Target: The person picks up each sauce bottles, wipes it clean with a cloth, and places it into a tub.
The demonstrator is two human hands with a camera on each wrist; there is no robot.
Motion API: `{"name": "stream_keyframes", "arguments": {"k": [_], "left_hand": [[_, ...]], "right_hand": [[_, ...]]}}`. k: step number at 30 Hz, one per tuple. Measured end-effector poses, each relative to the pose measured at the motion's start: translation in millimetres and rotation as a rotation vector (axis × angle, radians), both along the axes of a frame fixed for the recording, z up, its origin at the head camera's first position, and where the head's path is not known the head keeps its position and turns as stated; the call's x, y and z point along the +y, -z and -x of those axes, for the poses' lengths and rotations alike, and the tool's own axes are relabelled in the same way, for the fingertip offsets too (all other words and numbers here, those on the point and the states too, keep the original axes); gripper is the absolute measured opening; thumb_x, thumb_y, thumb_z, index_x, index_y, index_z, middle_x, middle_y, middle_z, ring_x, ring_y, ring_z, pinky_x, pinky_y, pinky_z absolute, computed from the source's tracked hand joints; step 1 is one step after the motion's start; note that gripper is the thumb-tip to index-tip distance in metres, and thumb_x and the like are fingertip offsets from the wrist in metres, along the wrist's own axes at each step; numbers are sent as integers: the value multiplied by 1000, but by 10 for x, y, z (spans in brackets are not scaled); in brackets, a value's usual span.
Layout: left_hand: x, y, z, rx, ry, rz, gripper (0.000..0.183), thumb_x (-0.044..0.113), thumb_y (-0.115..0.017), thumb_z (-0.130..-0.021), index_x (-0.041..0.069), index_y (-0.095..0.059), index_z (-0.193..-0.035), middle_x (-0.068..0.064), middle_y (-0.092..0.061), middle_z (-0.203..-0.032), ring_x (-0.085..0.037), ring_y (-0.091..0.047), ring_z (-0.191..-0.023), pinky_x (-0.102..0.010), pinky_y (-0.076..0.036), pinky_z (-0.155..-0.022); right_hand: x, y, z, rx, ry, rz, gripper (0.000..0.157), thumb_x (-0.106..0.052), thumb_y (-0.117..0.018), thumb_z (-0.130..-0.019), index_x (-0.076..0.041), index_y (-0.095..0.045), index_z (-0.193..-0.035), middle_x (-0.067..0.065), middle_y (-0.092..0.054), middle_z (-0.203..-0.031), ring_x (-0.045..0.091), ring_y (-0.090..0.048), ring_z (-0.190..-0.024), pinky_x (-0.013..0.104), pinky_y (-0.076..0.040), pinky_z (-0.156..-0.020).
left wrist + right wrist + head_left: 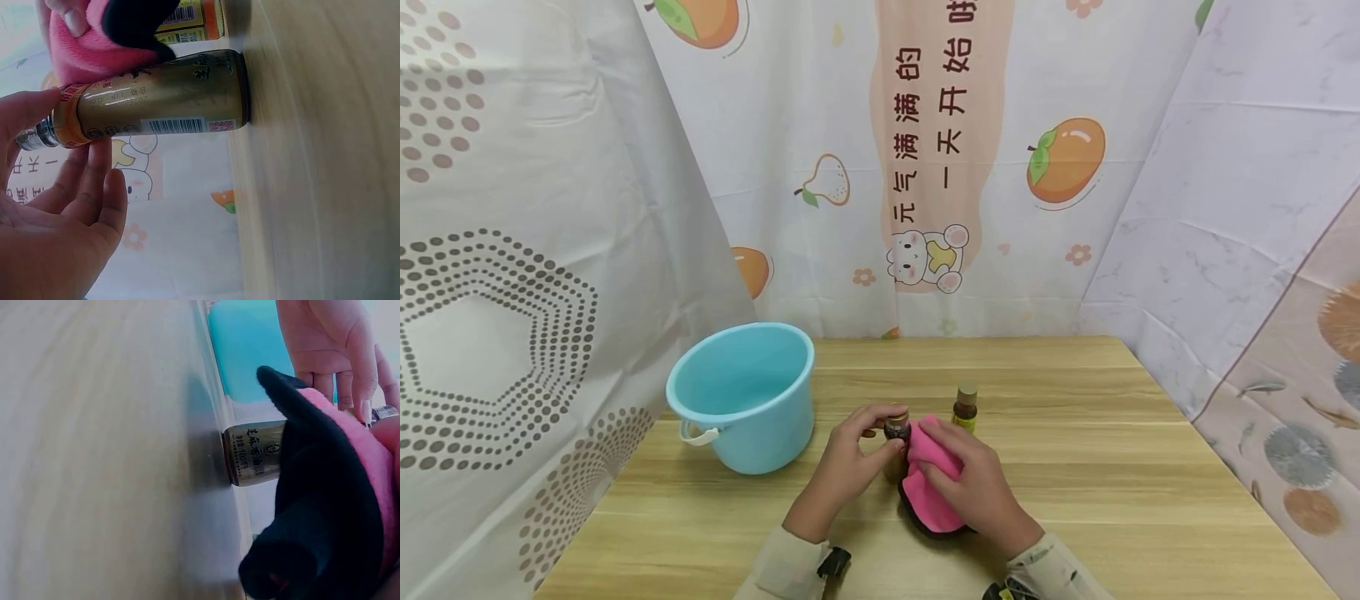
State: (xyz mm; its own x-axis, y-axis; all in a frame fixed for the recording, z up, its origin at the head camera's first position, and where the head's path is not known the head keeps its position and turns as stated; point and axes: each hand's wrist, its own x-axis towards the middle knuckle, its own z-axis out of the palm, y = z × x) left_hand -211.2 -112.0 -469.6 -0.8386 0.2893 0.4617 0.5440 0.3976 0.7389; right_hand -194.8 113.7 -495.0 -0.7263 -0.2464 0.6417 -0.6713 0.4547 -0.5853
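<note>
A small sesame oil bottle (169, 100) with a gold label stands upright on the wooden table. My left hand (842, 467) grips it around the neck, just below the cap, with thumb on one side and fingers on the other. In my right hand (976, 483) is a pink cloth (931, 500) with a black back, bunched up and touching the bottle's side. The cloth covers part of the label in the right wrist view. Behind the right hand stands a second bottle (966, 410), with a brown cap and yellow label; the hand and cloth hide its lower part.
A light blue bucket (767, 437) with a white handle stands on the table (1112, 467) to the left of the hands. Printed curtains (820, 275) hang behind the table and along both sides.
</note>
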Motion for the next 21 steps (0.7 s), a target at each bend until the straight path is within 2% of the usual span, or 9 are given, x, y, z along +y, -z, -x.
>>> {"name": "stream_keyframes", "arguments": {"k": [3, 6, 13, 17, 21], "left_hand": [[-1, 3, 4, -14, 5, -6, 40, 21, -75, -97, 30, -66, -134, 16, -67, -128, -9, -66, -114, -53, -55, -95], [1, 10, 9, -7, 11, -10, 41, 19, -76, -96, 34, -65, -134, 17, -67, -128, -9, -66, -114, -55, -54, -96], [10, 6, -1, 2, 5, -14, 44, 20, -77, -95, 37, -64, -134, 18, -64, -129, -8, -64, -118, -56, -52, -97], [7, -6, -18, -7, -8, -20, 47, 21, -79, -93, 39, -65, -134, 18, -62, -131, -9, -61, -120, -56, -50, -97], [8, 6, -14, -5, -13, -14, 48, 22, -80, -93, 40, -64, -134, 17, -62, -133, -10, -60, -118, -54, -50, -97]], "right_hand": [[0, -5, 3, 18, -10, 24, 54, -16, -83, -90, -19, -66, -141, 5, -64, -142, 23, -67, -123, 34, -60, -91], [2, -15, 3, -2, -16, 28, 55, -17, -82, -90, -22, -65, -142, 3, -62, -143, 21, -66, -124, 32, -60, -93], [13, -16, 4, -29, -9, -17, 54, -17, -83, -89, -18, -66, -141, 4, -64, -141, 21, -66, -122, 34, -61, -91], [14, -27, -4, -80, 5, -54, 54, -19, -83, -89, -17, -66, -140, 4, -64, -141, 20, -66, -123, 34, -60, -92], [15, -31, -25, -174, 34, -94, 53, -21, -84, -89, -19, -67, -139, 5, -64, -142, 20, -65, -124, 35, -59, -93]]}}
